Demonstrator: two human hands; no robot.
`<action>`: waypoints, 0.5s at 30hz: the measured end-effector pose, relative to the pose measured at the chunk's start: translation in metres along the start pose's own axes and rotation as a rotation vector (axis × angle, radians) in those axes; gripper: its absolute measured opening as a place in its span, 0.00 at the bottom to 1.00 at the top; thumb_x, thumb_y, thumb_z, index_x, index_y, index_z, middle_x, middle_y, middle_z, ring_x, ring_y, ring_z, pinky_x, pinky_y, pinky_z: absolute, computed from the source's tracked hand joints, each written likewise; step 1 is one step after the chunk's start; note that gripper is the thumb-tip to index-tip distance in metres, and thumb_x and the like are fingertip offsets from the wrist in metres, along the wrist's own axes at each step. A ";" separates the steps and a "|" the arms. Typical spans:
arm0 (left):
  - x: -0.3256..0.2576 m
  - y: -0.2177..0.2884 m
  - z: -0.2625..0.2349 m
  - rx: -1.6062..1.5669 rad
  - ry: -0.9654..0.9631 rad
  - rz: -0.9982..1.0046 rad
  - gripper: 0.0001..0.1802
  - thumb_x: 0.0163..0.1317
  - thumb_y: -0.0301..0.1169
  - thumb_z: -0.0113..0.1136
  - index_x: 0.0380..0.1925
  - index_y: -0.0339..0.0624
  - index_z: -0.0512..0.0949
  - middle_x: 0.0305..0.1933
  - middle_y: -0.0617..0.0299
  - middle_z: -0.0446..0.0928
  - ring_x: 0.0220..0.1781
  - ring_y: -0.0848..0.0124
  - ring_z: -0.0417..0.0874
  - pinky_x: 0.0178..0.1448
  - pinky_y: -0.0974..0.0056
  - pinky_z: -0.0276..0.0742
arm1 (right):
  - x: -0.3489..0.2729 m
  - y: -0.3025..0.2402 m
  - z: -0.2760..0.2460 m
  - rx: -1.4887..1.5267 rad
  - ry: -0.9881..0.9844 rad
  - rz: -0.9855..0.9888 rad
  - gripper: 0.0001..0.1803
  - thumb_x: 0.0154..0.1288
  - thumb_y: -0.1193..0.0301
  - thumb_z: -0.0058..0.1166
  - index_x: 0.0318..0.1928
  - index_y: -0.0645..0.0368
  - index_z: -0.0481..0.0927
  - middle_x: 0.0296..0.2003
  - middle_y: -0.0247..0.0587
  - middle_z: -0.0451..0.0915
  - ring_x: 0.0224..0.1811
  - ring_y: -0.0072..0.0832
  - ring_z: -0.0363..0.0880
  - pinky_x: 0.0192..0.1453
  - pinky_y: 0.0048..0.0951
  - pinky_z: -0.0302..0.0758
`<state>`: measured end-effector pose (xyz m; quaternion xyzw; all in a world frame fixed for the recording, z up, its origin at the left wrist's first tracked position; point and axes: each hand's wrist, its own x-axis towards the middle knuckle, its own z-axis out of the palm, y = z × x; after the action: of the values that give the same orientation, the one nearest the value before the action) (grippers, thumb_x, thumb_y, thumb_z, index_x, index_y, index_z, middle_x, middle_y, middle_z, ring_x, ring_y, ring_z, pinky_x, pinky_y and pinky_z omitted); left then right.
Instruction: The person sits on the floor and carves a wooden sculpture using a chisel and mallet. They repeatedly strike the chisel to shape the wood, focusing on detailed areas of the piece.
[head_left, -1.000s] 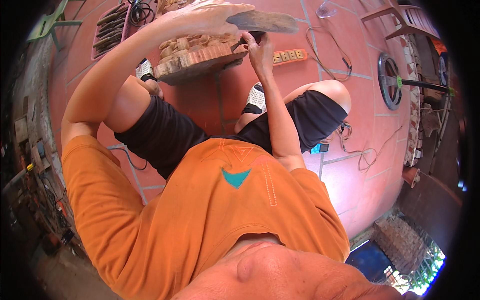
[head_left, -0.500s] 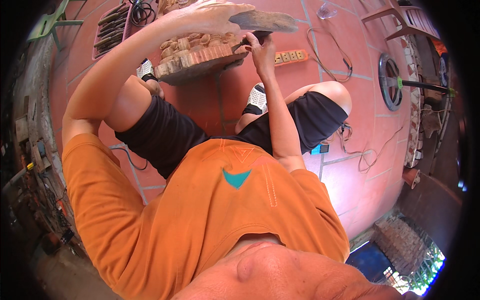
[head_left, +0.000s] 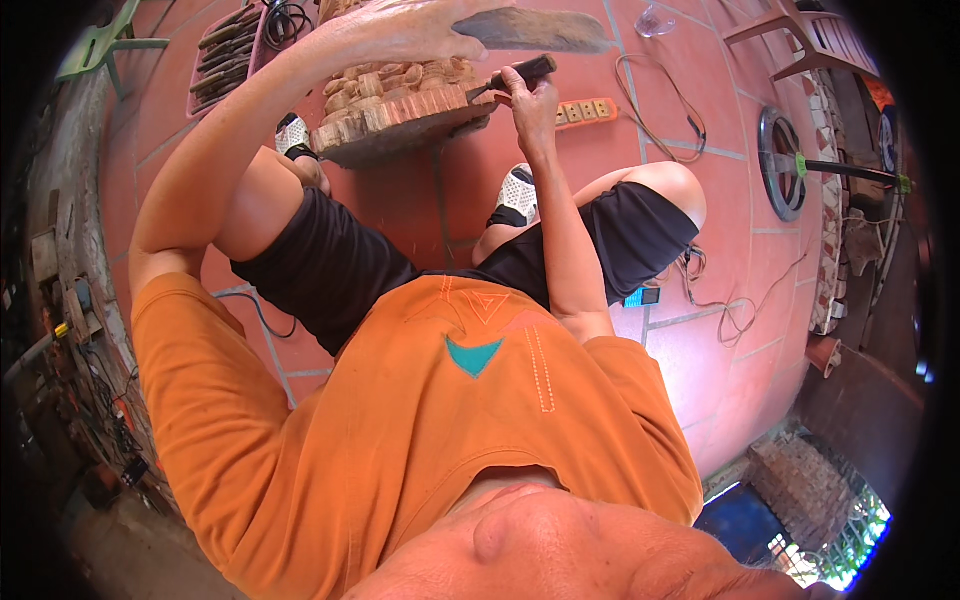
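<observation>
At a carved wood slab (head_left: 390, 128) out front, left hand (head_left: 430, 32) is half-curling round wooden bat (head_left: 540, 32), right hand (head_left: 532, 104) is tightly gripping chisel (head_left: 536, 68), tip at slab edge; pink basket (head_left: 192, 98) is holding long tools (head_left: 224, 66).

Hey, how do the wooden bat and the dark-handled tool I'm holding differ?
The wooden bat is broad and flat; the dark-handled tool is slimmer and shorter. The wooden bat is grey-brown, while the dark-handled tool is nearly black. The wooden bat runs almost level across the picture; the dark-handled tool slants, its thin end toward the carved block. Each is held in one hand.
</observation>
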<state>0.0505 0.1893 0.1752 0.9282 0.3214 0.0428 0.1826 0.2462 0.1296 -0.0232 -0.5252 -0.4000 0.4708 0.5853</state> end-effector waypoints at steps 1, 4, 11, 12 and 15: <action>-0.001 0.003 -0.001 -0.011 -0.015 -0.010 0.41 0.59 0.42 0.64 0.72 0.43 0.64 0.49 0.36 0.82 0.49 0.45 0.86 0.54 0.49 0.80 | -0.002 0.000 0.000 0.028 -0.001 -0.007 0.12 0.72 0.70 0.59 0.48 0.66 0.76 0.39 0.45 0.85 0.40 0.32 0.87 0.41 0.31 0.88; -0.003 0.006 -0.007 -0.001 -0.023 -0.024 0.41 0.59 0.42 0.63 0.73 0.42 0.64 0.49 0.36 0.82 0.49 0.45 0.86 0.54 0.49 0.80 | -0.005 -0.006 0.000 0.013 0.063 -0.069 0.12 0.73 0.71 0.59 0.48 0.66 0.76 0.40 0.45 0.84 0.41 0.32 0.87 0.42 0.31 0.88; -0.001 -0.003 -0.005 -0.006 0.038 0.051 0.41 0.59 0.41 0.63 0.73 0.43 0.64 0.48 0.36 0.82 0.48 0.45 0.86 0.53 0.50 0.81 | -0.008 -0.006 0.002 0.107 0.042 -0.035 0.12 0.73 0.71 0.59 0.48 0.66 0.76 0.39 0.46 0.84 0.40 0.32 0.87 0.42 0.31 0.88; -0.001 -0.001 -0.006 -0.010 0.025 0.042 0.41 0.59 0.41 0.63 0.72 0.43 0.64 0.48 0.36 0.82 0.48 0.45 0.86 0.54 0.50 0.81 | -0.008 -0.003 0.000 0.073 0.036 -0.041 0.12 0.73 0.71 0.59 0.49 0.66 0.76 0.39 0.46 0.84 0.39 0.32 0.87 0.42 0.31 0.88; -0.001 0.005 -0.009 -0.014 0.004 0.019 0.40 0.60 0.40 0.62 0.72 0.43 0.65 0.48 0.36 0.82 0.49 0.45 0.86 0.54 0.50 0.81 | -0.007 0.002 -0.002 -0.010 0.022 -0.058 0.12 0.73 0.71 0.59 0.49 0.67 0.76 0.39 0.46 0.84 0.39 0.32 0.87 0.41 0.31 0.88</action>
<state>0.0511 0.1882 0.1849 0.9298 0.3124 0.0485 0.1883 0.2467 0.1227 -0.0253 -0.5213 -0.4109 0.4458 0.6005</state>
